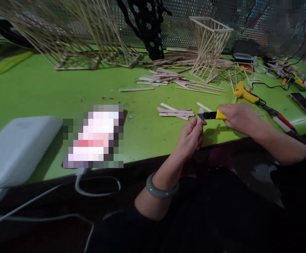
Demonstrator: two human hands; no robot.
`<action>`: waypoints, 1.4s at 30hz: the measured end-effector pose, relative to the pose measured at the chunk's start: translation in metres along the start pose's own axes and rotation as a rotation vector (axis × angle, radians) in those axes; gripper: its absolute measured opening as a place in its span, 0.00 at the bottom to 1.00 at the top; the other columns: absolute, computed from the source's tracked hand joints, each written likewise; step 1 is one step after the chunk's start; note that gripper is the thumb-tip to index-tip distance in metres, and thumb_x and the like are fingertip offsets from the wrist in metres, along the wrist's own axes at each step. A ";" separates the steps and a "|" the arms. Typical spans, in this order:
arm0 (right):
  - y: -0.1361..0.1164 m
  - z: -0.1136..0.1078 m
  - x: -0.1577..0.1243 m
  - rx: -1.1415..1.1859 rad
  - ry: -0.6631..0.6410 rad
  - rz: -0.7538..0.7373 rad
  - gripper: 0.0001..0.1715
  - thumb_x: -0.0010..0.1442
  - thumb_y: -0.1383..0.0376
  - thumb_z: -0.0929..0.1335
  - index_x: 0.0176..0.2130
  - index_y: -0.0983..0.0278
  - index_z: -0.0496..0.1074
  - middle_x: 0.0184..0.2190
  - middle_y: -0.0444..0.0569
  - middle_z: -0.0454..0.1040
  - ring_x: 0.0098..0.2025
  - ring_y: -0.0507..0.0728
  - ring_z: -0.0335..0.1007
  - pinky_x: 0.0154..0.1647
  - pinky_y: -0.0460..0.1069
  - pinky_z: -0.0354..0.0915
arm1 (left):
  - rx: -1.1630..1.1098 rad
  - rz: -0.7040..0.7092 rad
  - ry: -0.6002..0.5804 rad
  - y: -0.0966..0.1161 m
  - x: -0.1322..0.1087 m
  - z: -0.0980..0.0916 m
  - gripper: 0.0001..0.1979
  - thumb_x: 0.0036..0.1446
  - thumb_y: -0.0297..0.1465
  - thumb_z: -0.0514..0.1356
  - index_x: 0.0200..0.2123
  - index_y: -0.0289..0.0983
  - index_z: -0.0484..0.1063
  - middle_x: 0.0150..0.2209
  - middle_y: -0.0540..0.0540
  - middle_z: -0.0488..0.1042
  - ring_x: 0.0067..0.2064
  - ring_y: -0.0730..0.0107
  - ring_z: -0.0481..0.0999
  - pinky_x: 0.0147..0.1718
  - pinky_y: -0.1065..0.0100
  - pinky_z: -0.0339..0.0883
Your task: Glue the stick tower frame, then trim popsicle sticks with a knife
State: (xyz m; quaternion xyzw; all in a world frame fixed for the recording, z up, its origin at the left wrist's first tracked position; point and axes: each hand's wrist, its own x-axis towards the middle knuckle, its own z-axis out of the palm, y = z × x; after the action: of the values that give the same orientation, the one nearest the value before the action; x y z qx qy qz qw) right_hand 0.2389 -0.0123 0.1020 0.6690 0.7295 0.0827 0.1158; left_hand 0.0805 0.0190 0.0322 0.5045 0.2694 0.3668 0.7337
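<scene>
My left hand (191, 137) pinches a pale wooden craft stick (200, 113) near the table's front edge. In my right hand (238, 117) is a yellow and black utility knife (213, 115), its tip pointing left and meeting the stick just above my left fingers. Whether the blade has cut into the wood I cannot tell. Left of the stick lies a small pile of craft sticks (175, 112). Another craft stick (204, 106) rests behind the knife, partly hidden by my right hand.
On the green table (137, 140) lie a pixelated phone (95, 137), a white power bank (23, 147) with cables, a yellow glue gun (245, 93), red-handled pliers (281, 119) and a dark phone (304, 103). Behind are loose sticks (165, 77) and a twisted stick frame (208, 49).
</scene>
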 end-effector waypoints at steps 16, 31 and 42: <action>0.030 0.010 0.004 0.025 0.067 0.145 0.15 0.55 0.65 0.62 0.43 0.62 0.70 0.33 0.49 0.76 0.33 0.58 0.69 0.27 0.48 0.50 | -0.028 -0.008 -0.048 -0.004 0.001 -0.002 0.07 0.59 0.36 0.54 0.33 0.39 0.60 0.12 0.63 0.52 0.11 0.82 0.46 0.08 0.78 0.41; 0.016 0.010 0.012 0.008 0.070 0.066 0.15 0.54 0.69 0.61 0.41 0.62 0.70 0.35 0.49 0.77 0.35 0.58 0.70 0.27 0.48 0.50 | 0.013 -0.064 0.019 0.005 0.005 0.005 0.05 0.60 0.31 0.52 0.32 0.39 0.60 0.11 0.62 0.51 0.10 0.83 0.45 0.08 0.79 0.41; 0.079 0.021 0.015 0.036 0.137 0.398 0.17 0.56 0.65 0.61 0.44 0.67 0.71 0.29 0.54 0.75 0.30 0.56 0.68 0.28 0.49 0.51 | -0.025 -0.024 -0.058 -0.001 0.000 -0.003 0.07 0.58 0.35 0.55 0.32 0.39 0.61 0.12 0.63 0.51 0.11 0.83 0.45 0.08 0.79 0.42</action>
State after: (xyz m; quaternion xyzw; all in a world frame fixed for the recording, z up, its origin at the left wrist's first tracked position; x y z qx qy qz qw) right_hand 0.3191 0.0089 0.1030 0.7948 0.5904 0.1362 0.0354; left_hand 0.0790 0.0205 0.0304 0.5024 0.2493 0.3464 0.7520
